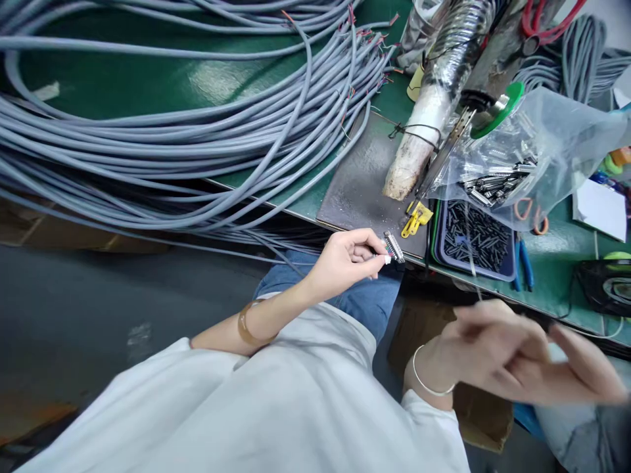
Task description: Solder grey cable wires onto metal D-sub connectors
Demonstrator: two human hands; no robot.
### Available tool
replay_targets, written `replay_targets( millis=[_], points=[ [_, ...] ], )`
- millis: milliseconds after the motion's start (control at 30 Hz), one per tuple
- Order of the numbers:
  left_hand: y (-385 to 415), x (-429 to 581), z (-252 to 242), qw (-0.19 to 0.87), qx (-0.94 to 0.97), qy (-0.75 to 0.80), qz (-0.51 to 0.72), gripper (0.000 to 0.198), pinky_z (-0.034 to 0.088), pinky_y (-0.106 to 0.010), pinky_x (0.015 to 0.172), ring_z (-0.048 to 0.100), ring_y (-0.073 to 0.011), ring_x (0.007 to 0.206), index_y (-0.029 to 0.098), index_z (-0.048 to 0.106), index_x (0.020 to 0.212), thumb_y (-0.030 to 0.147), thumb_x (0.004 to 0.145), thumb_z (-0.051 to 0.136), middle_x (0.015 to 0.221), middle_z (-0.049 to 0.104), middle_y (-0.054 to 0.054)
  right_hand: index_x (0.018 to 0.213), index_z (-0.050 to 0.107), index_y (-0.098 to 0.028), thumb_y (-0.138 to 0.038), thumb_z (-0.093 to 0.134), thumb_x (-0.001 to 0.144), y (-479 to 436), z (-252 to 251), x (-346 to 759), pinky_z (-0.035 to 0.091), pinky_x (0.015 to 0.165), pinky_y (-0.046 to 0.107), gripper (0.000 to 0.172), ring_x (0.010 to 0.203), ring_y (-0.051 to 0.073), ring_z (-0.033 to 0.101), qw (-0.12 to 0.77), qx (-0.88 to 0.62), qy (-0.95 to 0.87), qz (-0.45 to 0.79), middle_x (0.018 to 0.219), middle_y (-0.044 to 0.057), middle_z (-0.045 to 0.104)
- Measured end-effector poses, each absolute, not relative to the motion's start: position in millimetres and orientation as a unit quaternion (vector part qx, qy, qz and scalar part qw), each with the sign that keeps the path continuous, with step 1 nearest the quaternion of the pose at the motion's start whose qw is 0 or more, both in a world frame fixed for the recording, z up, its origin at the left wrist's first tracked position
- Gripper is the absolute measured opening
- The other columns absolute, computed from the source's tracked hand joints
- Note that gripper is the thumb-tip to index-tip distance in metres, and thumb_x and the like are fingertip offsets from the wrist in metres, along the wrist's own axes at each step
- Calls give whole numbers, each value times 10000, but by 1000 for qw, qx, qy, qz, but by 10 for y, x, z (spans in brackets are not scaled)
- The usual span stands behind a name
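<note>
My left hand is closed in a pinch on a small multi-pin connector with coloured wires at its back. It holds the connector just off the front edge of the bench, above my lap. My right hand is off to the right, in front of the bench, blurred by motion. Its fingers are smeared, so whether it grips anything is unclear. A thin pale strand runs down from the bag area toward this hand. Nearest the connector on the bench lies a yellow clip-like piece, at the tip of a slim metal rod.
Grey cables with stripped ends cover the left of the green bench. A wrapped duct comes down over a dark mat. Rightward are a tray of small black parts, a plastic bag of connectors, blue-handled pliers and orange-handled scissors.
</note>
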State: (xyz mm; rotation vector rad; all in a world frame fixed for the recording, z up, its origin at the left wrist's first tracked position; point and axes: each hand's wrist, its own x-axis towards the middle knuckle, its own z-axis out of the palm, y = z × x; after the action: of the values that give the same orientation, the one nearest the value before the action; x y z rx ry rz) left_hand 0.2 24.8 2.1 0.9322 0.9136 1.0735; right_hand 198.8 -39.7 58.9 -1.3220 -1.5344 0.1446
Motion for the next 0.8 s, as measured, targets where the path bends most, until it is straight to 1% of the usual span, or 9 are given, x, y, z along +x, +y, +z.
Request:
replay_targets(
  millis=[33,67,133,200,300,400,533,667,800],
  points=[
    [251,4,22,655,403,411,489,149,574,-161,550,688,-94,535,124,674,796,211,770,792,662,695,-9,1127,620,-322,-329,563,993,-322,529,1900,604,485,324,146,583,167,706,546,-550,-630,39,746,-24,698],
    [258,7,24,646,395,415,504,165,593,-166,578,714,-107,566,120,689,808,233,773,803,683,714,-17,1160,611,-299,-271,592,979,-235,458,1814,631,542,321,184,654,168,743,554,-549,-626,28,826,-15,735],
    [275,21,26,628,388,413,534,191,629,-185,646,757,-134,642,117,712,854,262,782,814,750,754,-35,1098,647,-257,-201,667,933,-60,314,1679,662,666,315,175,751,171,778,535,-555,-636,27,903,-2,776],
    [294,45,19,611,394,401,558,199,654,-210,715,782,-150,713,123,730,913,270,803,807,841,786,-49,1024,656,-232,-186,689,914,73,201,1610,663,744,300,124,834,166,785,507,-556,-655,68,995,22,789],
    [325,90,-8,577,425,387,580,161,662,-213,764,790,-149,761,135,749,941,255,838,784,912,796,-47,941,618,-224,-182,668,919,176,114,1587,651,757,269,69,945,160,774,498,-539,-669,122,1094,43,780],
    [366,124,-35,516,468,403,594,122,661,-211,785,789,-147,782,140,766,940,235,864,760,936,795,-50,915,593,-228,-178,648,921,222,93,1586,652,798,298,75,995,173,768,504,-526,-676,111,1102,46,781],
    [428,132,-35,429,524,426,600,114,659,-212,769,778,-141,766,145,775,950,230,890,727,942,793,-58,908,579,-239,-185,637,921,283,98,1577,661,803,333,80,1003,190,772,502,-527,-680,91,1105,47,787],
    [482,116,-9,396,553,433,592,92,646,-189,720,768,-127,732,142,760,931,207,909,699,897,778,-50,914,582,-247,-192,639,921,346,113,1565,664,781,319,79,1022,192,773,501,-528,-680,90,1096,40,792],
    [517,105,22,365,576,426,594,72,634,-181,701,760,-119,723,142,753,930,170,911,690,884,772,-44,900,591,-244,-191,652,912,385,140,1563,661,770,307,82,977,184,781,498,-524,-686,77,1086,30,796]
  ],
)
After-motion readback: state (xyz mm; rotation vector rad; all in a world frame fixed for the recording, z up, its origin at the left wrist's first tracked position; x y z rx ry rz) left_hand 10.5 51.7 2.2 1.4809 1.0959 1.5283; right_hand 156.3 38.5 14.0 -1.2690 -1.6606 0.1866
